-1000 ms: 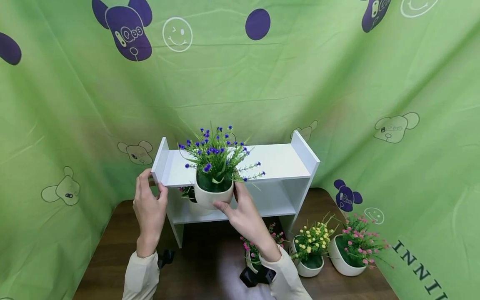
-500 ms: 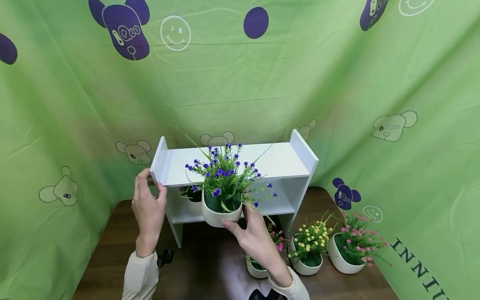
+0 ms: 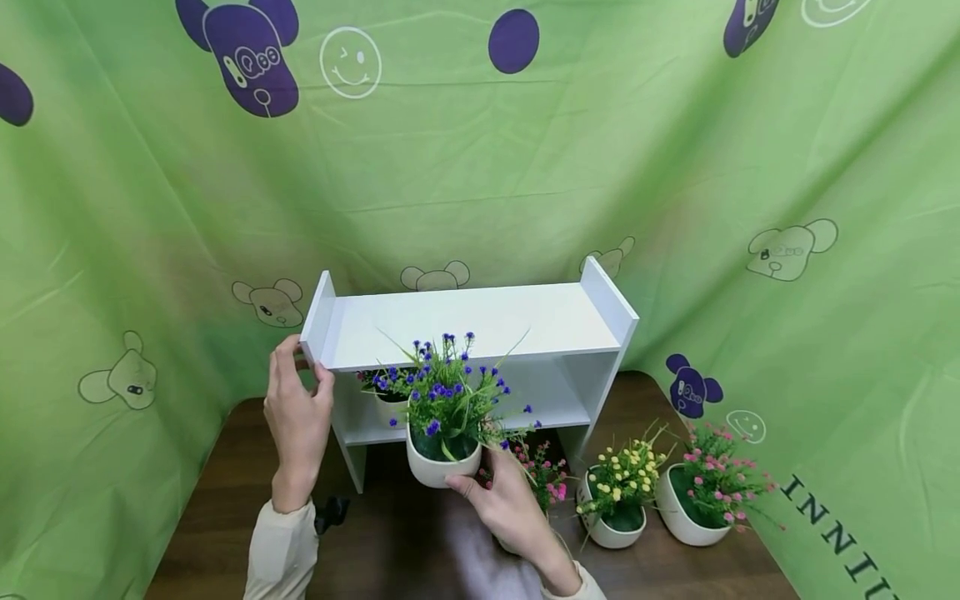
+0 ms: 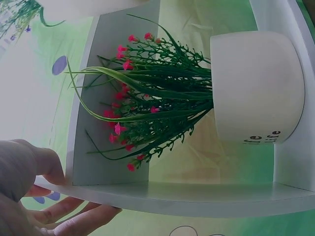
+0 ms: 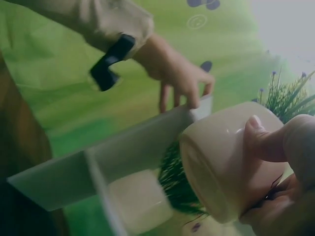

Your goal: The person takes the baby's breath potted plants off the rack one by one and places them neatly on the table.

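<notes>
My left hand (image 3: pixel 298 421) grips the left side panel of a white two-tier shelf (image 3: pixel 465 321), thumb on one face and fingers on the other. Held by its white pot, an artificial plant with purple-blue flowers (image 3: pixel 444 442) is in my right hand (image 3: pixel 513 504), in front of the shelf's lower tier. Thumb and fingers clasp the pot's right side; the right wrist view shows the white pot (image 5: pixel 231 157) tilted in that camera. On the lower tier at left stands a potted plant with red-pink flowers (image 4: pixel 258 88), partly hidden in the head view.
To the right on the brown table (image 3: pixel 217 508) stand a yellow-flowered plant (image 3: pixel 618 504) and a pink-flowered plant (image 3: pixel 701 504) in white pots. Another pink-flowered plant (image 3: pixel 551 483) is partly behind my right hand. A green printed curtain (image 3: pixel 450 167) surrounds the table.
My right hand has lowered the purple-blue plant from level with the top board to before the lower tier, drawing it slightly right. The left hand stays on the shelf panel.
</notes>
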The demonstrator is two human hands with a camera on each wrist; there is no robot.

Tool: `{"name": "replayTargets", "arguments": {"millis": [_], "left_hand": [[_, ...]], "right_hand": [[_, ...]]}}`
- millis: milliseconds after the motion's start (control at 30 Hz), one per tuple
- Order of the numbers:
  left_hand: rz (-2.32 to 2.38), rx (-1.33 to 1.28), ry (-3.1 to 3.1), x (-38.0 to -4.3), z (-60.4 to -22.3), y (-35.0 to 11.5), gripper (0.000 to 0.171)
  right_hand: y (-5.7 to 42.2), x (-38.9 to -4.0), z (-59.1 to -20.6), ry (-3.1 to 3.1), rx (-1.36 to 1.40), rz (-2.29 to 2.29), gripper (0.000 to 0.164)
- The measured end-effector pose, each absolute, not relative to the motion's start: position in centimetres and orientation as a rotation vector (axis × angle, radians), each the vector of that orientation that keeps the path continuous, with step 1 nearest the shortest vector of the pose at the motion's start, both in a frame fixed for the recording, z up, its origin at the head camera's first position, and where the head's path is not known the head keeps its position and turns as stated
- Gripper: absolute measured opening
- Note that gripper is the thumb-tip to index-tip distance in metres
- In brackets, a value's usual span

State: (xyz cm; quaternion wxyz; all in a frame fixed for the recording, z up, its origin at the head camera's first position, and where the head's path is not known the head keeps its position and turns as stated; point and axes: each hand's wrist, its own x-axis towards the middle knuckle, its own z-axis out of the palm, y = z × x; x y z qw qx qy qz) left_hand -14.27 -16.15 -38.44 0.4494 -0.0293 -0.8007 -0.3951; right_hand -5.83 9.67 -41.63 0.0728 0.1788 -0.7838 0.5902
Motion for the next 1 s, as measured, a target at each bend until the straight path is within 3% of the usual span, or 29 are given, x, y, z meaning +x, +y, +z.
{"name": "replayTargets", "arguments": {"millis": [333,567,1000], "left_hand": [[-0.961,-0.068,-1.979,-14.2,-38.5,-16.1,0.042],[-0.957,-0.073,-1.974,-14.1,-38.5,-16.1,0.04],[-0.96,-0.062,-1.983,-14.2,-38.4,-16.1,0.039]], "right_hand": [[9.0,-5.4,-46.3,-2.319,0.556,1.926,0.051],[8.5,-5.2,-48.6,-2.33,0.513,1.971,0.061],[7.7,-5.8,-54.2,-2.276,0.457,2.003,0.066]]}}
